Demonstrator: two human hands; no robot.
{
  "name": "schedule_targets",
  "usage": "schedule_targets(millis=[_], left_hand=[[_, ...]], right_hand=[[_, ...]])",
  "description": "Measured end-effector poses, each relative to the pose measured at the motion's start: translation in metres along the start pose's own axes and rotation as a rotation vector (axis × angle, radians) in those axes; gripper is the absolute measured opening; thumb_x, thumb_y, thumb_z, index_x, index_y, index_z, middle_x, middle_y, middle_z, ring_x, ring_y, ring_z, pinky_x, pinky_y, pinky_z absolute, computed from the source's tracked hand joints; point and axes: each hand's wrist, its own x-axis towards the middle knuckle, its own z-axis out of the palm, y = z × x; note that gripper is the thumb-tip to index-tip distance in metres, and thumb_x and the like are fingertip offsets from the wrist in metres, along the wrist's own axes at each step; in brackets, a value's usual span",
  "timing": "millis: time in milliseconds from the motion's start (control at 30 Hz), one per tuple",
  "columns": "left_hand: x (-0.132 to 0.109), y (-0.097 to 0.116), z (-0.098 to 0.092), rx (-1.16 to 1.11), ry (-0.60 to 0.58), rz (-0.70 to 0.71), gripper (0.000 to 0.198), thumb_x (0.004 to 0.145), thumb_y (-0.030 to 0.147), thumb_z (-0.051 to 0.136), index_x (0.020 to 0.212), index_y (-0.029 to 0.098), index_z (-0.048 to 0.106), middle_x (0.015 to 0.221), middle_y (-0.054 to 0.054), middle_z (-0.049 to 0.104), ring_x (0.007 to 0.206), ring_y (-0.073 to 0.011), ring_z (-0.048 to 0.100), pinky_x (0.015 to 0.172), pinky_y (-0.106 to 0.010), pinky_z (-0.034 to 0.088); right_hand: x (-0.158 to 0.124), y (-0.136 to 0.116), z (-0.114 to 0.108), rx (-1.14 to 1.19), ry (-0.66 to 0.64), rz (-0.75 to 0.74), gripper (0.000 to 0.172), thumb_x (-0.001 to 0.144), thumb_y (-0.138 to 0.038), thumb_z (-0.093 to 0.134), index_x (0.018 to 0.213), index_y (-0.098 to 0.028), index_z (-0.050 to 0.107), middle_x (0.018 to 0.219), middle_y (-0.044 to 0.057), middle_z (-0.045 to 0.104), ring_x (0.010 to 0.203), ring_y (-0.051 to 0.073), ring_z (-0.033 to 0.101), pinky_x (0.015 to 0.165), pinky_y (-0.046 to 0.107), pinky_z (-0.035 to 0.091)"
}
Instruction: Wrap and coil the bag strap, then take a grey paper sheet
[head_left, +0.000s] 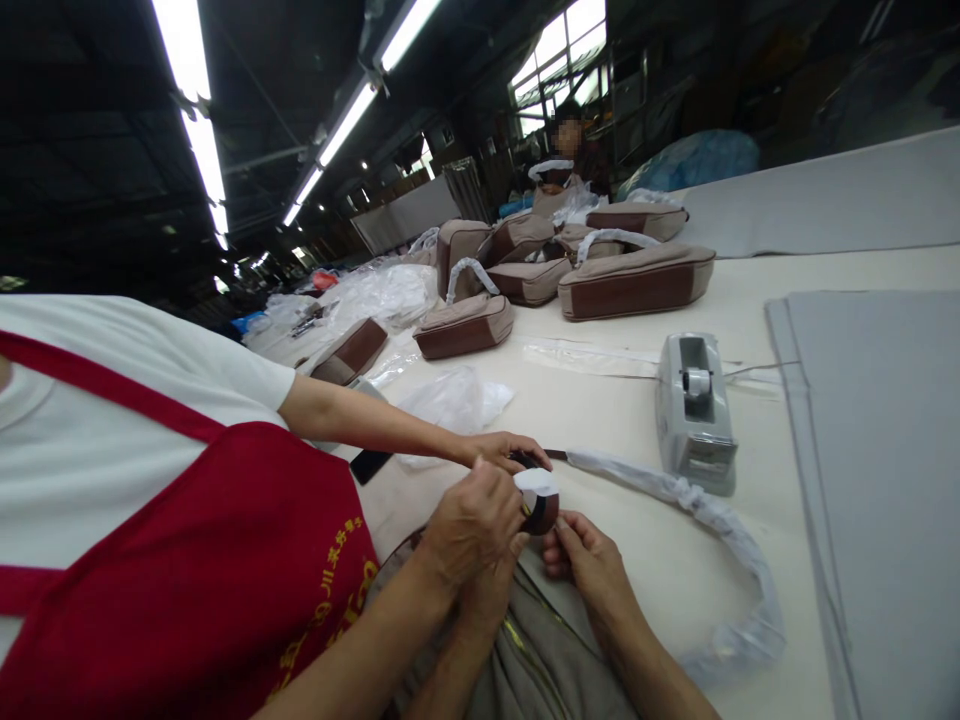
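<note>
Your right fingers curl just below a dark roll part-covered in white, held by a co-worker's hand; whether they or your left hand grasp it, you cannot tell.

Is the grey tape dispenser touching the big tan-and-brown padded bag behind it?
Apart. The head view shows the grey tape dispenser standing on the cream table top, with bare table top between it and the tan-and-brown padded bag.

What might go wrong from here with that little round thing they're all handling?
The dark pointed blade lies right by a co-worker's hand and might nick it. The small round brown piece, touched by the person's right hand, might slip, roll across the table and get lost.
</note>
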Motion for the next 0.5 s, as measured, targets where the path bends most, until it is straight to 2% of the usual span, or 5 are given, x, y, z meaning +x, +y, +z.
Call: schedule_targets(millis=[67,133,267,333,500], left_hand=[[-0.024,0.001,0.016,-0.023,0.102,-0.163,0.023,0.09,0.013,0.044,0.096,0.011,0.066,0.1,-0.013,0.066,0.09,-0.0205,0.066,0.075,-0.029,0.056],[-0.039,0.003,0.03,-0.139,0.17,-0.314,0.021,0.09,0.016,0.047,0.097,0.012,0.066,0.102,-0.012,0.065,0.091,-0.0186,0.066,0.073,-0.026,0.056],[-0.044,0.006,0.039,-0.509,0.186,-0.548,0.016,0.084,0.019,0.059,0.095,0.02,0.069,0.104,-0.007,0.065,0.097,-0.0201,0.063,0.083,-0.031,0.053],[-0.039,0.007,0.036,-0.559,0.138,-0.54,0.016,0.083,0.018,0.059,0.096,0.021,0.069,0.106,-0.007,0.063,0.099,-0.0206,0.062,0.086,-0.033,0.052],[-0.026,0.012,0.028,-0.45,-0.056,-0.412,0.02,0.082,0.015,0.061,0.1,0.02,0.067,0.103,-0.008,0.061,0.097,-0.0207,0.059,0.085,-0.033,0.051]], right_hand=[[0.0,0.001,0.0,0.016,0.01,0.007,0.05,0.065,-0.054,0.064,0.091,-0.012,0.059,0.063,0.0,0.06,0.053,0.011,0.052,0.051,0.023,0.045],[0.0,0.001,0.001,0.03,0.019,0.008,0.05,0.065,-0.054,0.065,0.091,-0.011,0.058,0.062,0.0,0.059,0.052,0.011,0.052,0.05,0.022,0.044],[-0.002,-0.002,0.001,0.051,0.088,-0.008,0.053,0.068,-0.052,0.061,0.103,-0.013,0.054,0.06,-0.003,0.057,0.049,0.009,0.048,0.046,0.02,0.041],[-0.004,-0.006,-0.002,0.06,0.17,-0.013,0.052,0.07,-0.048,0.059,0.109,-0.015,0.051,0.06,-0.004,0.056,0.049,0.01,0.047,0.044,0.019,0.039],[-0.01,-0.022,-0.018,0.016,0.353,-0.051,0.041,0.068,-0.044,0.061,0.098,-0.018,0.052,0.071,-0.003,0.052,0.058,0.012,0.048,0.045,0.02,0.042]])
